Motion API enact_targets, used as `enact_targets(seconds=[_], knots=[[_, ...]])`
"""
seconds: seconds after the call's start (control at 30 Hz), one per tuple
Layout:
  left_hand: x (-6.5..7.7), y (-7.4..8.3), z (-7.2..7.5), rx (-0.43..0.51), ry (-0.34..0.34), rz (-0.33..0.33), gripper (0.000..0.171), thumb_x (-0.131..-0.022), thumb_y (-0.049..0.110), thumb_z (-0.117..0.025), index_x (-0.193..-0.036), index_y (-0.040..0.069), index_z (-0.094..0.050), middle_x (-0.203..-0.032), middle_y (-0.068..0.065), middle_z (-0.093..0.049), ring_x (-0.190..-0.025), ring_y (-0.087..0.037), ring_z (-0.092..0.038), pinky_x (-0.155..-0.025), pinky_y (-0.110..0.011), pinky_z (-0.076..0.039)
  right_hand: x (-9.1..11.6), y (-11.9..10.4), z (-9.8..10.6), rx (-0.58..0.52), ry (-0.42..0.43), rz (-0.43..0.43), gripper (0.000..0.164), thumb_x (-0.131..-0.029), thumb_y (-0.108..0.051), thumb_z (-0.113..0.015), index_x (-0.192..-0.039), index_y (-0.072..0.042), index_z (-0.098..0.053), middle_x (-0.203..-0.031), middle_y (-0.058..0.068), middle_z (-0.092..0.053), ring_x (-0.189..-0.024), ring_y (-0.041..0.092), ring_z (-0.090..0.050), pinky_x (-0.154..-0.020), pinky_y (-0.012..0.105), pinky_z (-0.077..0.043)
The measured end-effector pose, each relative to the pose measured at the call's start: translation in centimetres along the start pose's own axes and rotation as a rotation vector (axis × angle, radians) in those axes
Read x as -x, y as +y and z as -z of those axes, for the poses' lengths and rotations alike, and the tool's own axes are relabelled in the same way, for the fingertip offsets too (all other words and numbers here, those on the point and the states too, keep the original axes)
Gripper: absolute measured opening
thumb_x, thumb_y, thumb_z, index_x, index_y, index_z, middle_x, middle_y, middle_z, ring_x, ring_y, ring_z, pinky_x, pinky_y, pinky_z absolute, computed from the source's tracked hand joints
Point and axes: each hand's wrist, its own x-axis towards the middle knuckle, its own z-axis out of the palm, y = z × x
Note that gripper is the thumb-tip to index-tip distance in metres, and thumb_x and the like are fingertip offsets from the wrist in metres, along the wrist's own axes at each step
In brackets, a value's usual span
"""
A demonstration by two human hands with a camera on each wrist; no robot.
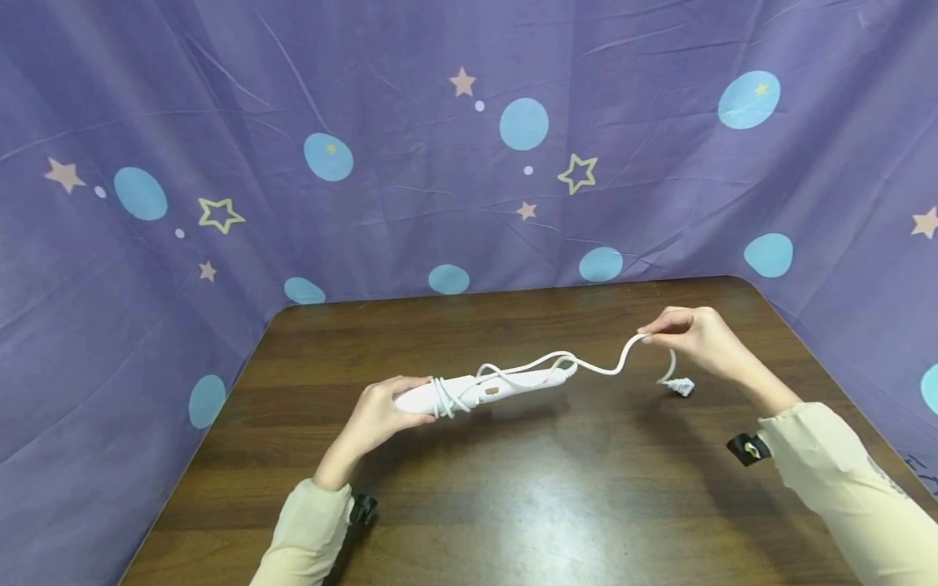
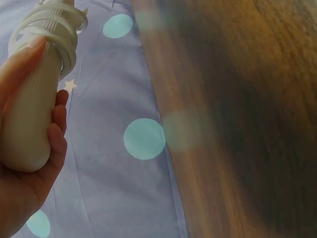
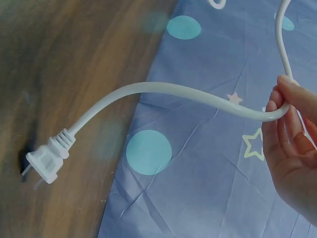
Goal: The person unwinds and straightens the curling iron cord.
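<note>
A white hair straightener [image 1: 509, 389] with a small gold-coloured button is held over the table at a slight tilt. My left hand [image 1: 381, 413] grips its left end, thumb on one side and fingers curled round the other, as the left wrist view also shows. Several loops of white cord [image 3: 173, 90] wrap the body just beyond those fingers. From the straightener's right end the cord runs loosely to my right hand [image 1: 699, 338], which pinches it between thumb and fingertips. Past the pinch, a short length hangs down to a white two-pin plug [image 3: 49, 158].
Underneath is a brown wood-grain table [image 1: 557, 480] with rounded far corners. A purple curtain [image 1: 410, 220] with stars and blue dots hangs behind it and at both sides. Black devices [image 1: 747, 448] are worn at both wrists.
</note>
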Motion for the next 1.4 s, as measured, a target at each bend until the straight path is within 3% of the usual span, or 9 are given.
enact_targets(seconds=[0.1,0.3,0.43,0.57,1.03,1.4], knots=[[0.1,0.1,0.0,0.003,-0.005,-0.011,0.050,-0.054,0.020,-0.083,-0.099,0.008,-0.067,-0.090,-0.003,-0.067,-0.073,-0.011,-0.057,-0.060,-0.024,-0.042,-0.4,0.6,0.1,-0.001,0.055,-0.041,0.014,-0.067,0.014,-0.066,-0.079,0.008,-0.067,-0.070,0.012,-0.064,-0.061,-0.002,-0.053,-0.053,0.013,-0.040],[0.3,0.0,0.0,0.031,-0.015,-0.036,0.048,-0.054,0.019,-0.083,-0.099,0.007,-0.068,-0.087,-0.002,-0.067,-0.069,-0.009,-0.054,-0.058,-0.022,-0.042,-0.9,2.4,0.2,0.045,0.163,-0.154,0.010,-0.072,0.001,-0.069,-0.082,0.004,-0.068,-0.074,-0.006,-0.066,-0.063,-0.008,-0.053,-0.054,0.011,-0.039],[0.3,0.0,0.1,0.044,-0.022,-0.039,0.049,-0.055,0.021,-0.083,-0.099,0.008,-0.067,-0.089,-0.001,-0.067,-0.069,-0.008,-0.054,-0.059,-0.022,-0.042,-1.1,3.0,0.0,0.109,0.200,-0.198,0.010,-0.072,-0.002,-0.070,-0.081,0.002,-0.069,-0.074,0.002,-0.067,-0.061,-0.011,-0.051,-0.054,0.010,-0.038],[0.4,0.0,0.3,0.063,-0.021,-0.040,0.049,-0.055,0.021,-0.083,-0.100,0.008,-0.067,-0.089,-0.001,-0.067,-0.069,-0.008,-0.054,-0.058,-0.022,-0.042,-1.3,3.8,-0.2,0.152,0.196,-0.232,0.010,-0.072,-0.003,-0.070,-0.081,0.001,-0.070,-0.079,0.017,-0.066,-0.060,-0.013,-0.048,-0.053,0.011,-0.037],[0.6,0.3,0.6,0.117,-0.045,-0.049,0.049,-0.055,0.020,-0.083,-0.101,0.009,-0.067,-0.087,0.001,-0.067,-0.066,-0.005,-0.051,-0.058,-0.021,-0.041,-2.4,6.1,-0.6,0.207,0.147,-0.303,0.015,-0.074,-0.009,-0.069,-0.083,0.003,-0.069,-0.079,0.019,-0.066,-0.059,-0.010,-0.046,-0.056,0.014,-0.035],[0.4,0.2,1.4,0.105,0.013,-0.029,0.050,-0.055,0.018,-0.083,-0.101,0.008,-0.067,-0.089,-0.001,-0.067,-0.069,-0.007,-0.053,-0.057,-0.021,-0.041,-1.2,7.7,-1.2,0.202,0.060,-0.288,0.013,-0.072,-0.006,-0.070,-0.082,0.002,-0.069,-0.076,0.016,-0.067,-0.061,-0.006,-0.047,-0.056,0.015,-0.035]])
